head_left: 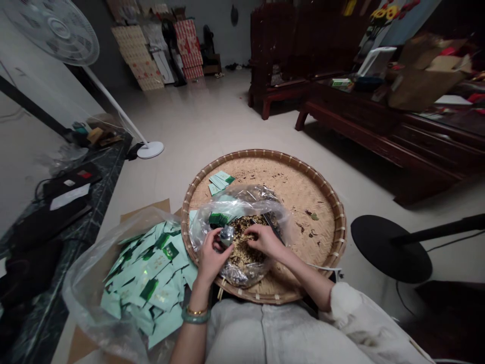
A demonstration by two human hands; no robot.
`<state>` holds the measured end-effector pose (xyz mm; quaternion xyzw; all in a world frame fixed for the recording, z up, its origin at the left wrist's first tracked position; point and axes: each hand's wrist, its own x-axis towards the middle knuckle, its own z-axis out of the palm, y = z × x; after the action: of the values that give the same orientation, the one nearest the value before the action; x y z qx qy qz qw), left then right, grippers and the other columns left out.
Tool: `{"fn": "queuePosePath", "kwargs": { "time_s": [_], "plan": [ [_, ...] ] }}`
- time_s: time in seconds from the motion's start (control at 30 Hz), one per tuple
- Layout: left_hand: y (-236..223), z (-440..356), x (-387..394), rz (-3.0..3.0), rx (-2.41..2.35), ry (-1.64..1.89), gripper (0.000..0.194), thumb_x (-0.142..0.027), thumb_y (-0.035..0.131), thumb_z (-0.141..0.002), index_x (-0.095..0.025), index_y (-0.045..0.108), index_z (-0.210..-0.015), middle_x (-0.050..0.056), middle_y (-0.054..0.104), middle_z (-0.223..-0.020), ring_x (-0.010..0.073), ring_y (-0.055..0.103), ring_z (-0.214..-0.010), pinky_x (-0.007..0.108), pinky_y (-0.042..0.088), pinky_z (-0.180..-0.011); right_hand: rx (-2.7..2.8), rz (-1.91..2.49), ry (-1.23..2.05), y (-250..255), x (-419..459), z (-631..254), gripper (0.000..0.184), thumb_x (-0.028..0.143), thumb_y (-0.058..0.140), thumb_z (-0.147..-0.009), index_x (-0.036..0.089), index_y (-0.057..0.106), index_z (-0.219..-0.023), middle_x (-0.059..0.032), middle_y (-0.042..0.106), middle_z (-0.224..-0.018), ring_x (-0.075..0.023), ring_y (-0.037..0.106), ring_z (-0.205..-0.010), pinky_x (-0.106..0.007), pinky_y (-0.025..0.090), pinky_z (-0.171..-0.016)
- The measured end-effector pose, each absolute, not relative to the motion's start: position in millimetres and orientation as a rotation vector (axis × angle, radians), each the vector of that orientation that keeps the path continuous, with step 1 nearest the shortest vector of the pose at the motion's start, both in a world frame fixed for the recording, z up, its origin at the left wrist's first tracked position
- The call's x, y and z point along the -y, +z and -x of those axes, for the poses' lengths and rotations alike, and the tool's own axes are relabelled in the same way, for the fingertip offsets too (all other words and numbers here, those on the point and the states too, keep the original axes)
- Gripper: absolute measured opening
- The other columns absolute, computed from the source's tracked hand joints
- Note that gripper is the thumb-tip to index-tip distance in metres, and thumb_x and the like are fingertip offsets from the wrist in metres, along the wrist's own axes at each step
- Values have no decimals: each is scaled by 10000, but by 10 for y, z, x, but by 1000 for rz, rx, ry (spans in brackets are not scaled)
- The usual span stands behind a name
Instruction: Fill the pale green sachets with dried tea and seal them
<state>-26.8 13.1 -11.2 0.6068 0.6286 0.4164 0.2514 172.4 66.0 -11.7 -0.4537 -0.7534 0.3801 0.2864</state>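
Observation:
My left hand [212,255] is closed around a small packet [227,235] with a silvery top, held over a clear plastic bag [244,278]. Inside that bag lies a loose mix of dried pale and dark bits [242,250]. Over this mix my right hand [265,240] has its fingers drawn together in a pinch; whatever is between them is too small to make out. The bag rests in a round woven bamboo tray [299,184]. Green packets [220,218] lie at the bag's far left side, and a small stack of pale green packets [220,181] sits on the tray behind it.
Left of the tray, a large clear bag [85,283] holds a heap of pale green packets [151,280]. A white fan [150,149] stands farther left. A round black stand base [390,247] is on the right floor, with a dark wooden table [379,121] behind.

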Motion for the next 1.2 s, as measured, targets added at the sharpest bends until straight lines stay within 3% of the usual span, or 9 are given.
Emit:
{"fn": "queuePosePath", "kwargs": {
  "time_s": [0.17,0.4,0.77,0.93,1.2],
  "plan": [
    [-35,148,-174,-1819,-1685,1078,448,-206,675,-682,-204,541,-1109,52,586,-1008,138,562,-686,256,478,-580,1946,1147,937,334,-712,-1928,264,43,617,-684,188,691,-892,-28,696,-932,-176,645,-866,-308,487,-805],
    [24,-24,-219,-1967,-1633,1101,457,-127,662,-656,-198,532,-1088,68,595,-1034,243,571,-984,383,487,-819,2226,1088,698,759,-596,-1854,305,8,612,-719,181,649,-967,-69,628,-1003,-185,610,-895,-308,496,-784],
    [-26,-59,-208,-1882,-1628,1082,469,-112,641,-658,-196,530,-1105,68,573,-1032,207,584,-886,310,503,-677,2255,999,750,675,-587,-1773,395,-3,602,-719,203,631,-1056,-65,628,-1020,-190,613,-934,-306,497,-807],
    [-26,-79,-202,-1810,-1622,1073,457,-111,632,-662,-193,529,-1100,66,563,-1022,176,576,-799,262,484,-576,2153,993,757,650,-602,-1771,301,20,583,-755,193,665,-987,-60,672,-936,-187,635,-871,-312,511,-779],
    [-51,-99,-190,-1796,-1622,1107,445,-132,661,-668,-187,538,-1093,57,568,-1001,163,575,-775,263,493,-610,2115,868,850,754,-539,-1774,281,72,527,-841,223,677,-1025,-47,700,-1019,-179,653,-957,-326,524,-849]
  ]
}}
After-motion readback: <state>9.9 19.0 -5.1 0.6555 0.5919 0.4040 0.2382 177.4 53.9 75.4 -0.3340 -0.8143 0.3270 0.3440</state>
